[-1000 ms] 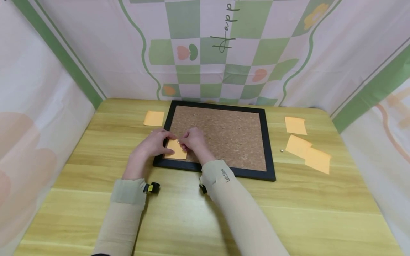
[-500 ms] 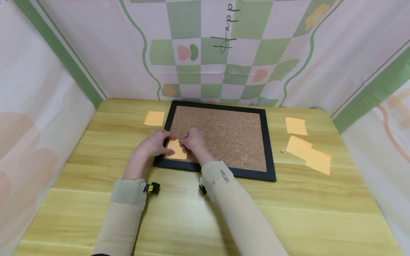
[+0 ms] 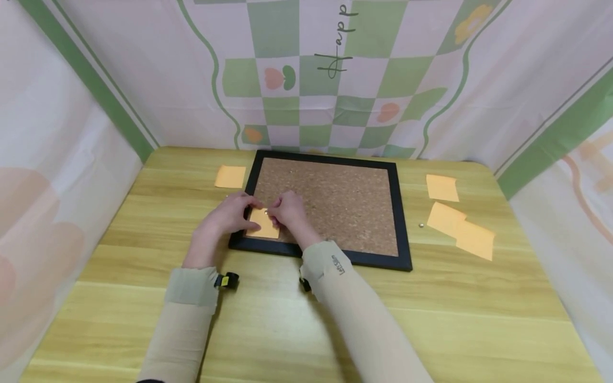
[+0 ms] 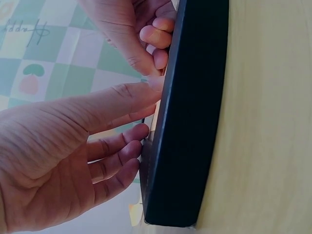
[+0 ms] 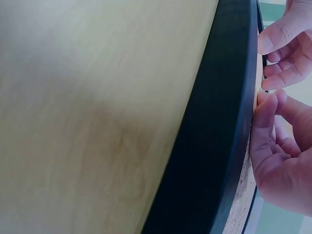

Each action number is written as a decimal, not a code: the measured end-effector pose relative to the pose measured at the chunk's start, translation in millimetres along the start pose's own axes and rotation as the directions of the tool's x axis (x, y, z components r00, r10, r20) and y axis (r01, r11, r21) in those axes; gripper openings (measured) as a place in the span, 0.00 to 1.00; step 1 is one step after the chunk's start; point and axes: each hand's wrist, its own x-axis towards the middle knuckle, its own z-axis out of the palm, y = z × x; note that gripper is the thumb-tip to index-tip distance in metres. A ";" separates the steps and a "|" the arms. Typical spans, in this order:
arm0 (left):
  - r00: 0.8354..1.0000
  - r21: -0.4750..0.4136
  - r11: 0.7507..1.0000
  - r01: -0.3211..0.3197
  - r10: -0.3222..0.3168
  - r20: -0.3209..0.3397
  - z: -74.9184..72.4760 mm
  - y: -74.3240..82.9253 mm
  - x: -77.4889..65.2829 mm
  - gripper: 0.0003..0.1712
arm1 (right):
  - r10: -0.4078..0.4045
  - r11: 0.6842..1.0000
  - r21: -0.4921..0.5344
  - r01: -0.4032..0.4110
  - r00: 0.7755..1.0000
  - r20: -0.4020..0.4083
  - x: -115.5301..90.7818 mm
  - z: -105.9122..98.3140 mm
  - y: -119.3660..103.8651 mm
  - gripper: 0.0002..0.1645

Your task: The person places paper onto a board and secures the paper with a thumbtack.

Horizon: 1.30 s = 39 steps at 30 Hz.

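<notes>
Orange paper shows in the head view: a note (image 3: 270,229) lies on the near left corner of the corkboard (image 3: 345,207). The left hand (image 3: 233,214) steadies it, thumb and fingers spread apart; the right hand (image 3: 289,209) brings thumb and forefinger together, seemingly pinching a pin (image 3: 266,213) near the note's far edge. Pinning this note looks like the step in hand. Four loose notes (image 3: 442,189) and what looks like a second pin (image 3: 421,225) lie on the table (image 3: 263,330).

In the left wrist view, the left hand reaches over the frame (image 4: 190,122), the right hand just beyond.

In the right wrist view, the right fingertips meet at the board; the pin is hard to make out. The next move probably calls for a firm downward press while the left hand stops the note sliding.
</notes>
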 end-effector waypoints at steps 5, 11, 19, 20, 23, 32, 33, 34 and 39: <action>1.000 -0.005 1.000 0.016 -0.016 -0.002 0.2 -0.3 -0.9 0.29 | -0.034 0.999 -0.029 0.035 0.999 0.017 -0.5 -1.4 2.3 0.08; 1.000 -0.012 1.000 0.003 -0.003 -0.015 -0.1 -1.3 -2.1 0.27 | -0.150 0.989 -0.008 0.151 0.986 0.073 -1.9 -7.0 8.7 0.09; 0.999 0.021 1.000 -0.022 0.022 -0.027 -0.3 -1.9 -2.0 0.23 | -0.260 0.965 0.028 0.259 0.951 0.169 -5.5 -23.9 18.7 0.07; 0.999 0.025 0.999 -0.022 0.023 -0.029 -0.1 -1.7 -2.0 0.23 | -0.261 0.965 0.040 0.258 0.950 0.174 -6.5 -27.3 20.0 0.07; 0.999 0.035 0.999 -0.018 0.019 -0.034 0.4 -1.3 -1.8 0.23 | -0.266 0.964 0.029 0.265 0.949 0.171 -9.2 -39.0 24.6 0.09; 1.000 0.025 1.000 0.014 -0.014 -0.027 0.4 0.5 -1.1 0.23 | -0.313 0.948 -0.020 0.319 0.939 0.140 -15.4 -80.0 48.2 0.09; 1.000 0.023 1.000 0.018 -0.017 -0.026 0.5 0.4 -1.2 0.23 | -0.319 0.946 -0.020 0.325 0.938 0.136 -16.1 -84.2 50.5 0.09; 0.999 0.019 1.000 0.025 -0.024 -0.024 0.1 0.5 -1.4 0.23 | -0.323 0.945 -0.019 0.328 0.937 0.131 -17.0 -88.4 52.4 0.09; 0.999 0.015 0.999 0.044 -0.044 -0.024 -2.4 1.4 -3.5 0.24 | -0.341 0.938 -0.020 0.346 0.932 0.119 -22.7 -110.2 60.8 0.10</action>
